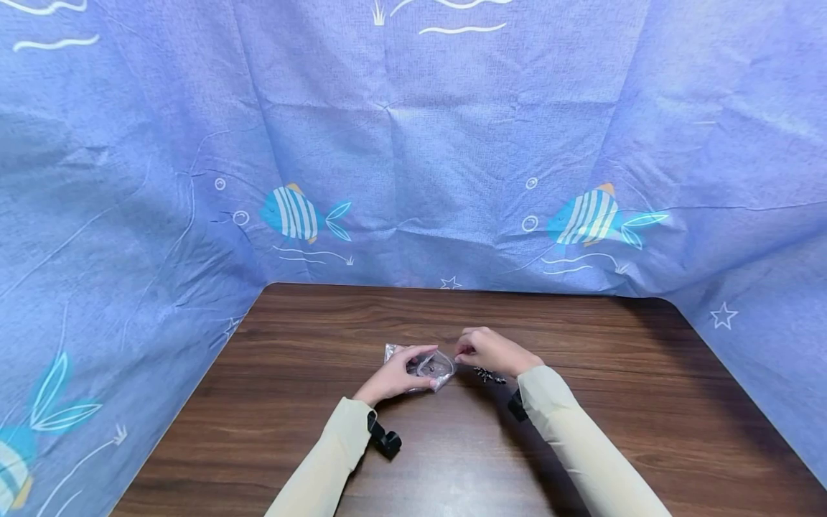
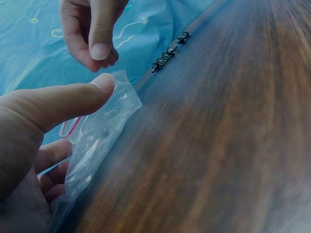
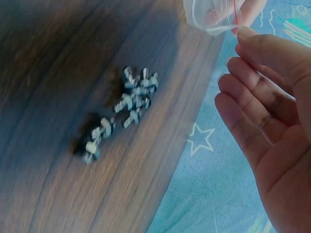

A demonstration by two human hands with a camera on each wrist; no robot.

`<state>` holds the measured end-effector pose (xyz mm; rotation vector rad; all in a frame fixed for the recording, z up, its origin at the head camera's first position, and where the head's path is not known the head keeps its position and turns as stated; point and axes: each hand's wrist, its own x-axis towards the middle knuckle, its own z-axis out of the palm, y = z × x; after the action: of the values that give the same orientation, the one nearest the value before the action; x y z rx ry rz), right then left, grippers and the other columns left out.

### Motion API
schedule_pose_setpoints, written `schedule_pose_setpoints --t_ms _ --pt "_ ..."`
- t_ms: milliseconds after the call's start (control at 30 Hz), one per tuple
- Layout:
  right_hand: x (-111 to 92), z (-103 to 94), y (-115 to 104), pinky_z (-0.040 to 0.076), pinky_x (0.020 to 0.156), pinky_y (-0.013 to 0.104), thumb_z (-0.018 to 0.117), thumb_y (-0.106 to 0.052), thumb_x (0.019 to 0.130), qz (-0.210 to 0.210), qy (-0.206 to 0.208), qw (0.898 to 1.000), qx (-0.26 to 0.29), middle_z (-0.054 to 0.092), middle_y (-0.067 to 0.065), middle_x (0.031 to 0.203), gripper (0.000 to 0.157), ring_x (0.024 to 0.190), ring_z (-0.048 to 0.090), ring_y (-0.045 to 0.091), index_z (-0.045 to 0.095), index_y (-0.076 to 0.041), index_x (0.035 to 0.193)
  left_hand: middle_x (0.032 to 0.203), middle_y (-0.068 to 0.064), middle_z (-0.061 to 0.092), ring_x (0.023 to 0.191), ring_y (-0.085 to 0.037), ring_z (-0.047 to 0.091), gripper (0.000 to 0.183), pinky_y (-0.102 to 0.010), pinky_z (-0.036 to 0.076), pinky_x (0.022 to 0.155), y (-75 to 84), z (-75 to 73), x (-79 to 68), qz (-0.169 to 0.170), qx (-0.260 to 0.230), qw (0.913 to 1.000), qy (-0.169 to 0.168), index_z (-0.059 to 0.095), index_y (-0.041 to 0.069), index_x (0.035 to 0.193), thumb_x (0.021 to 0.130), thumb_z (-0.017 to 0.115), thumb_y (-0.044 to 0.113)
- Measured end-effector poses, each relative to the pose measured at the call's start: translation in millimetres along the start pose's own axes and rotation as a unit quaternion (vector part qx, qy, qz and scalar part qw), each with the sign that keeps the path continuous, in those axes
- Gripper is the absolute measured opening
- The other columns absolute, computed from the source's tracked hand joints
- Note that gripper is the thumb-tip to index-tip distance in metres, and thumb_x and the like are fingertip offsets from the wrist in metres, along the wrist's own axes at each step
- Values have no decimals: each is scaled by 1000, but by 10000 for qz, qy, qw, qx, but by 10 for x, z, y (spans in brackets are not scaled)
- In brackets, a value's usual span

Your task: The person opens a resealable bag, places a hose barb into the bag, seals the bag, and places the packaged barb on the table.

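My left hand (image 1: 397, 375) holds a clear plastic zip bag (image 2: 104, 128) with a red line along its seal, thumb on one side and fingers on the other. The bag bulges into a rounded opening, and a small dark bit shows inside it in the head view. At the bag's right edge is my right hand (image 1: 487, 350), thumb and forefinger brought together, other fingers loosely bent. I cannot tell whether anything is between those fingertips. Several small metallic and black hardware pieces (image 3: 136, 94) lie in a loose cluster on the table beneath the right hand.
The brown wood-grain table (image 1: 284, 431) spreads around both hands. A blue curtain (image 1: 439, 143) with fish prints hangs along its back and sides. Black straps with camera mounts (image 1: 385, 439) are on the wrists.
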<state>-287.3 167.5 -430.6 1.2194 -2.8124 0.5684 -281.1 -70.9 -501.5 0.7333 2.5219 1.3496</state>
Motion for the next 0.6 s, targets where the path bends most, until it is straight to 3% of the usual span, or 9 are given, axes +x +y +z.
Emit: schedule_pose_setpoints --t_ms 267,600 --pt "-109 -18 130 51 68 22 72 -13 84 -120 26 9998 -173 63 -2 79 6 72 58 7 72 -7 84 134 -4 55 116 -21 45 65 -42 40 98 -19 4 2 66 40 10000 49 53 19 139 81 78 32" --pt "-265 -45 280 51 69 23 72 -11 84 88 -157 9998 -48 65 -2 80 6 73 60 7 73 -5 85 132 -3 55 111 -20 45 64 -40 41 95 -16 -2 7 61 97 9999 38 52 22 139 81 78 32"
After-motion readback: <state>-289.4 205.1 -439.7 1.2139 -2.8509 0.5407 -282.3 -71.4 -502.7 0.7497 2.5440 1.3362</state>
